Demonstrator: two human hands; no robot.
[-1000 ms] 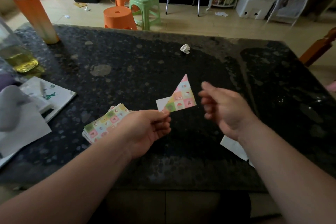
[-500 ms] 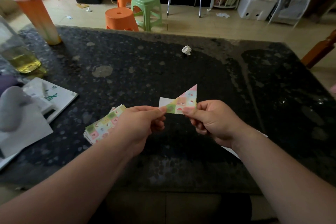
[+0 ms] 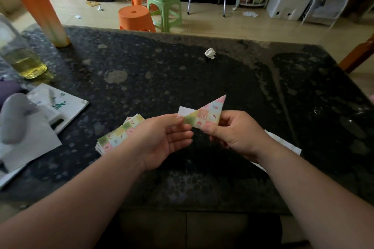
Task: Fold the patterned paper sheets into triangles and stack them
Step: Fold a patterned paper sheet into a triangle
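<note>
The folded sheet (image 3: pixel 204 114) is in the air at the centre of the frame, above the dark counter (image 3: pixel 182 66) and not touching it, so I judge the main risk to be slippage. With nothing firm under the paper, the two layers could slide over each other if either pinch loosens, and the crease would set crooked. A white strip (image 3: pixel 184 111) sticks out past the patterned triangle at its left end. If I fold or tuck that carelessly, the shape will not come out as a clean triangle. Pulling my two hands apart too hard could also tear the thin paper along the fold. Just left of centre, the stack of patterned sheets (image 3: pixel 119 133) lies slightly fanned on the counter and is partly hidden behind my wrist, so a careless brush could scatter it.

My left grip (image 3: pixel 162 139) is nearly closed: thumb and forefinger pinch the sheet's left end where the white strip begins, and the other fingers curl loosely below, holding nothing. My right grip (image 3: pixel 236 135) pinches the lower right edge of the triangle, thumb on the patterned face and fingers behind it. The upper point of the triangle stands free, angled toward the upper right.
</note>
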